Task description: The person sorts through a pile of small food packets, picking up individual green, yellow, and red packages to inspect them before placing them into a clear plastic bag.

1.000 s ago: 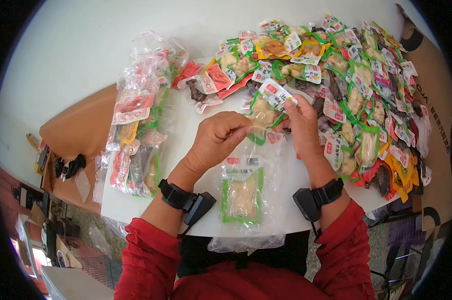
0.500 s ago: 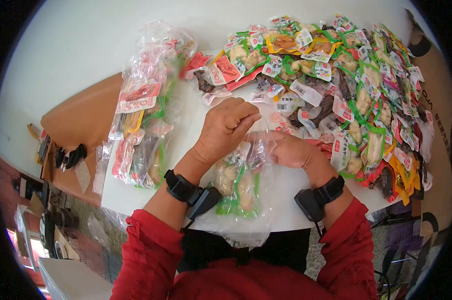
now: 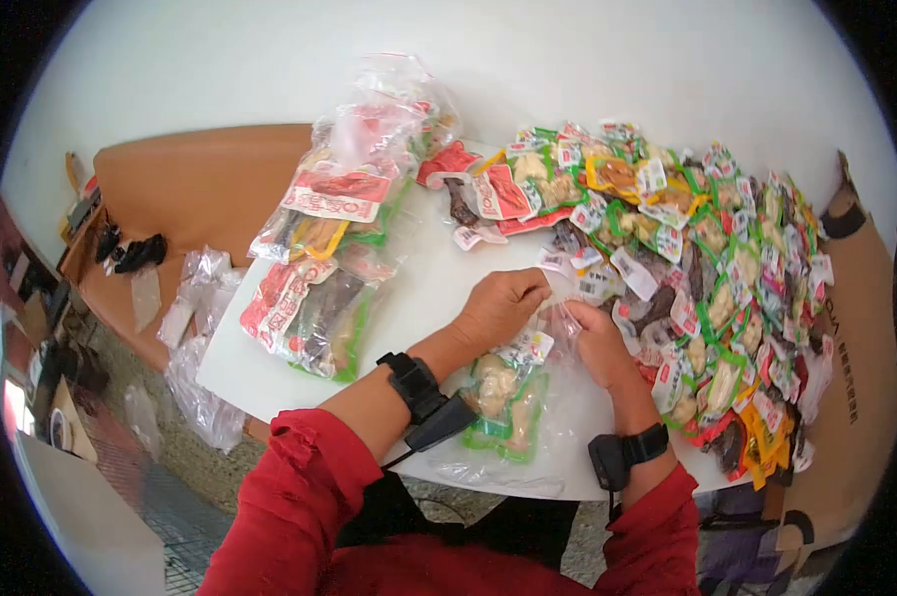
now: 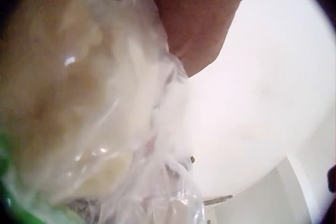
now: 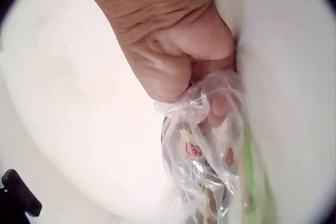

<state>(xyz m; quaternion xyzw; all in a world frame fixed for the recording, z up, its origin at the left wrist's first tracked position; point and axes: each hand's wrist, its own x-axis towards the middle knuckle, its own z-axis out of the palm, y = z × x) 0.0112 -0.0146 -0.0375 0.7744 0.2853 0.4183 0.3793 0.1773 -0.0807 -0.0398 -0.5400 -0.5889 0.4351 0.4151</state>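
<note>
A clear plastic bag (image 3: 575, 422) lies near the front edge of the white table, with green-edged vacuum packs of pale food (image 3: 495, 385) inside it. My left hand (image 3: 503, 306) grips the top of this bag, fingers curled. Opposite it, my right hand (image 3: 604, 343) pinches the bag's mouth, the two hands close together. In the right wrist view the gathered plastic (image 5: 197, 103) runs under the curled fingers of the right hand (image 5: 173, 50). The left wrist view shows a pale pack (image 4: 63, 92) through the film, close beside the left hand (image 4: 197, 19).
A large heap of sealed food packs (image 3: 707, 288) covers the table's right side. Filled clear bags (image 3: 344, 199) stand along the left side, one with a dark pack (image 3: 314, 323) nearer me. A brown cardboard box (image 3: 851, 397) stands at right, a brown couch (image 3: 200, 179) at left.
A green-edged pack held in my right hand a second ago has gone into the clear bag. The right hand now grips the bag's mouth, and the head view has shifted.
</note>
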